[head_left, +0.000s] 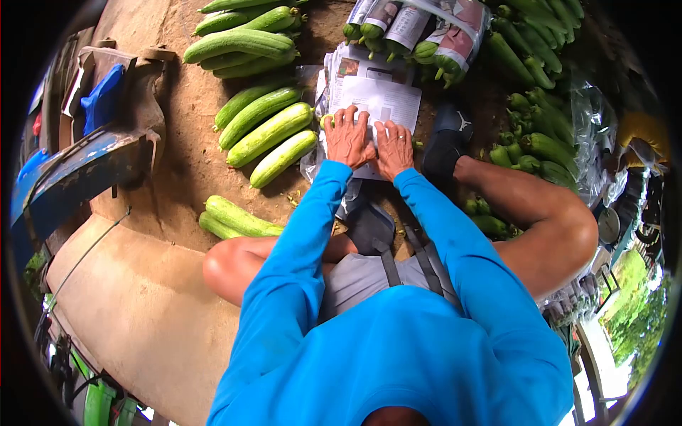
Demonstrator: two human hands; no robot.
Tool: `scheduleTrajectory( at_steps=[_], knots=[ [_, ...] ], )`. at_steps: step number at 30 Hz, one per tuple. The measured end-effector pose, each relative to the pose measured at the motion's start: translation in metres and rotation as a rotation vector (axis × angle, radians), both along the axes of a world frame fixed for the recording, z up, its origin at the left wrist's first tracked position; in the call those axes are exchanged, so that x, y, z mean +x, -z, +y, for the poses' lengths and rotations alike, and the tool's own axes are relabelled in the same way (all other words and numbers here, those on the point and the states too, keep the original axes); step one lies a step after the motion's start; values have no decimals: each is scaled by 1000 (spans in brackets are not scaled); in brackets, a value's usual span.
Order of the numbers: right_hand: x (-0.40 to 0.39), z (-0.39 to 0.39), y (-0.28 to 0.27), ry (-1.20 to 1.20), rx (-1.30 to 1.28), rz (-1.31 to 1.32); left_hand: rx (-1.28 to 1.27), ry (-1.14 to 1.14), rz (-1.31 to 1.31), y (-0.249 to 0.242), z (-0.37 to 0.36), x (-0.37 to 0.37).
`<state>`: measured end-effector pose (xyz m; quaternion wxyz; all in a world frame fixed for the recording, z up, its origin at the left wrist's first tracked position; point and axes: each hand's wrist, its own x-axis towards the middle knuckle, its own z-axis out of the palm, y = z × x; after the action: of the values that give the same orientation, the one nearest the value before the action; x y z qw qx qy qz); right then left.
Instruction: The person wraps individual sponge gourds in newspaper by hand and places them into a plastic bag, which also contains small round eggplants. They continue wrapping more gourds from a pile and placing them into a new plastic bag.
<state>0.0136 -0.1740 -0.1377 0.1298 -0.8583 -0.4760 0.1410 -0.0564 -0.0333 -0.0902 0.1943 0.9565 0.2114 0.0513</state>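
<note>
My left hand (349, 137) and my right hand (394, 145) press side by side on a sheet of newspaper (383, 99) spread on the dirt floor. Under the paper and my hands lies a green gourd (327, 121), of which only the left tip shows. The paper looks rolled around it. Both arms wear blue sleeves. I sit on the ground with bare knees spread to either side.
Loose green gourds (270, 131) lie in rows at my left and more (540, 145) are piled at my right. Gourds wrapped in newspaper (419, 28) lie beyond the sheet. A black shoe (446, 142) is next to my right hand. A blue vehicle part (78, 170) stands far left.
</note>
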Motion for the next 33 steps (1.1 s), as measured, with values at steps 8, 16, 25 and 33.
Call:
scheduleTrajectory(
  at_steps=[8,16,25,33],
  knots=[
    [82,51,10,18,-247,361,-1162,-835,-46,26,-55,-28],
    [62,50,-35,445,393,1751,-731,-548,-297,-10,-54,10],
    [105,66,-52,52,81,1762,-744,-360,-369,-83,8,-13],
    [280,90,-111,-503,-219,180,-922,-407,-255,-68,18,-3]
  ],
)
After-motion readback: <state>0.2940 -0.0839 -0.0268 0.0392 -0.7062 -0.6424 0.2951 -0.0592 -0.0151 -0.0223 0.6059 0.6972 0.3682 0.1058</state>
